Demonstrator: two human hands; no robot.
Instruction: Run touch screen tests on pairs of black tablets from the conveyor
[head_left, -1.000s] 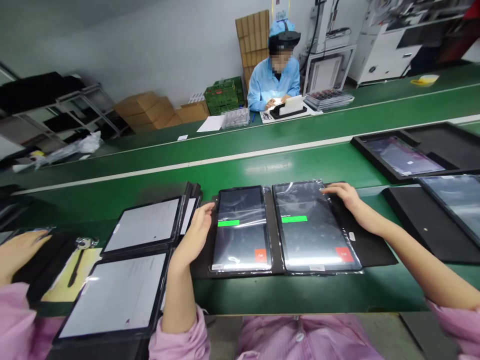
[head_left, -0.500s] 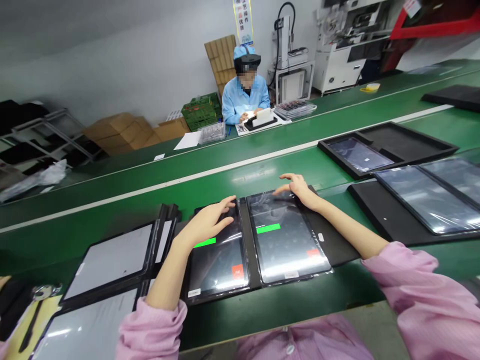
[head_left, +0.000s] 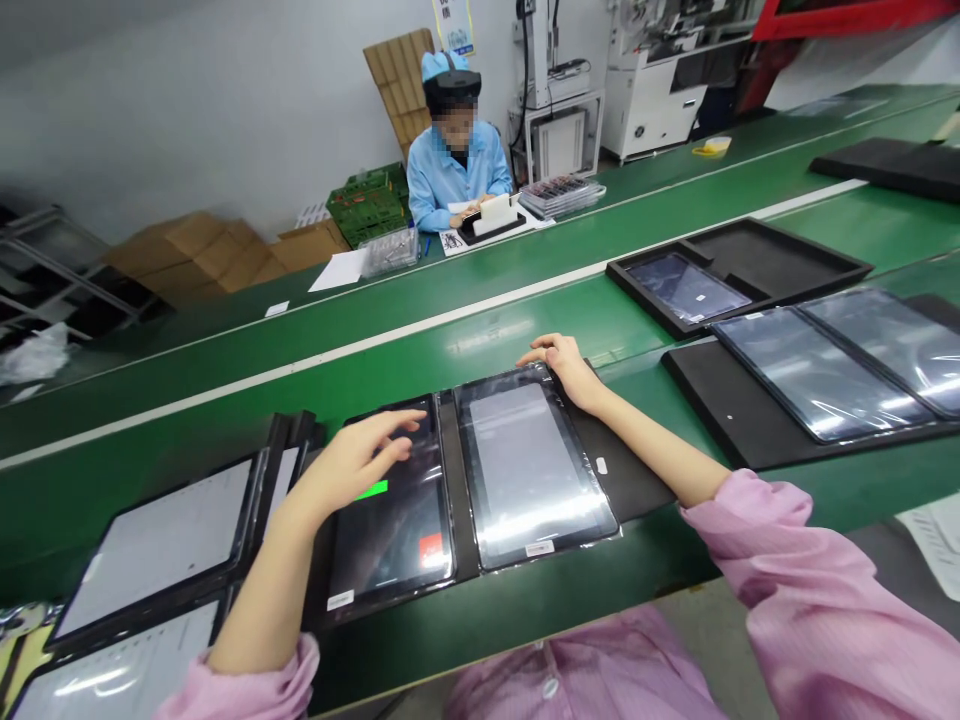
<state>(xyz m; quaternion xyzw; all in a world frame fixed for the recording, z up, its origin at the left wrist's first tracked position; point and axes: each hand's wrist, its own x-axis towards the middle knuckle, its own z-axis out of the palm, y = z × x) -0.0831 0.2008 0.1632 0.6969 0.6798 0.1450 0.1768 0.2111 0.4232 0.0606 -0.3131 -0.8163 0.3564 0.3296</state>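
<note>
Two film-wrapped tablets lie side by side in a black tray (head_left: 637,480) on the green belt before me. The left tablet (head_left: 397,530) shows a dark screen with a green bar and a red button. My left hand (head_left: 352,462) hovers over its upper part, fingers spread and holding nothing. The right tablet (head_left: 529,465) shows a pale grey screen. My right hand (head_left: 562,360) rests at its far right corner, fingers loosely bent on the tray edge, nothing held.
Two white-screened tablets (head_left: 161,535) lie in trays at my left. To the right, black trays hold more wrapped tablets (head_left: 817,370) and another (head_left: 686,285). A person in blue (head_left: 454,160) sits across the belt (head_left: 487,300). Cardboard boxes (head_left: 187,250) and machines stand behind.
The right tablet's screen went from dark with a green bar to pale grey. My left hand slid down over the left tablet; my right hand shifted to the right tablet's far corner. View panned right.
</note>
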